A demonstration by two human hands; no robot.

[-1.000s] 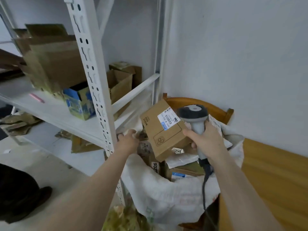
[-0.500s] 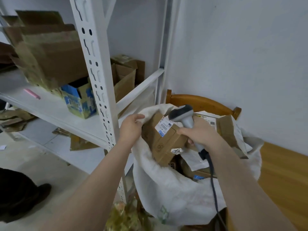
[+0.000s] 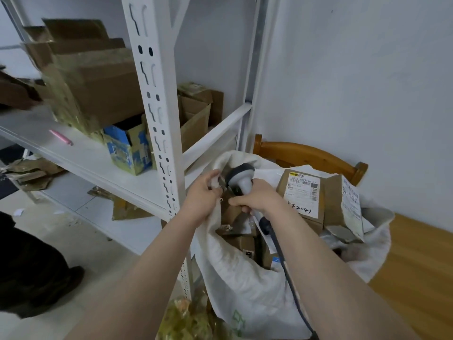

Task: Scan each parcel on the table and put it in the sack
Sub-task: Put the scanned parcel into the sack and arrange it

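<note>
Seating the parcel in the sack mouth

My left hand (image 3: 203, 192) has its grip pinched on the sack (image 3: 240, 278) rim, and my right hand (image 3: 257, 200) has its grip wrapped round the scanner (image 3: 241, 176). The parcel (image 3: 231, 213) sits just inside the mouth, under both hands, left of the labelled box (image 3: 304, 192). I'd hold the rim high, press the parcel down flat, and mind the cable (image 3: 282, 256) crossing the opening.
</note>
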